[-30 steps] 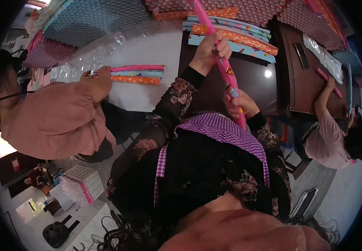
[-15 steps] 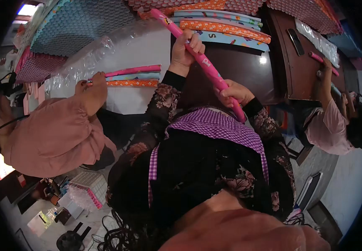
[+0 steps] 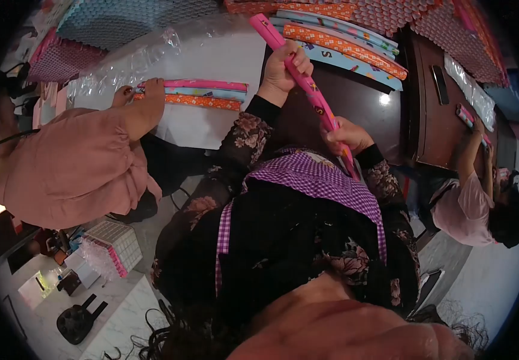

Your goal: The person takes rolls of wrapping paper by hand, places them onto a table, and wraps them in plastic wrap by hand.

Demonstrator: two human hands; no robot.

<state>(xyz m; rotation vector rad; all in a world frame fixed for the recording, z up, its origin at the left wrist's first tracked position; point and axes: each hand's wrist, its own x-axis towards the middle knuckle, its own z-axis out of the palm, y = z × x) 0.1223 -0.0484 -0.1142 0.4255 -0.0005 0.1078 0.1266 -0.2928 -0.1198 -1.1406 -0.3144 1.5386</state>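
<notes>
A long roll of pink printed paper (image 3: 316, 98) is held at a slant across the front of my body. My left hand (image 3: 288, 65) is closed around its upper part, just below the top end. Lower down, my right hand (image 3: 349, 137) has its fingers wrapped round the roll near the bottom end, which reaches my purple checked apron (image 3: 325, 180). Beyond my left hand lie orange rolls (image 3: 343, 47) and light blue printed rolls (image 3: 361, 67), side by side on the dark brown table (image 3: 355, 102).
On the left, a person in a pink top (image 3: 73, 162) handles pink, blue and orange rolls (image 3: 205, 93) on a white surface (image 3: 190, 126). At right, another person (image 3: 466, 207) holds a roll near a phone (image 3: 439, 84). Honeycomb-textured stacks (image 3: 133, 30) line the back.
The view has shifted, so surrounding things sit differently. The pink roll shows a different part of its print between my hands. Both hands still grip it.
</notes>
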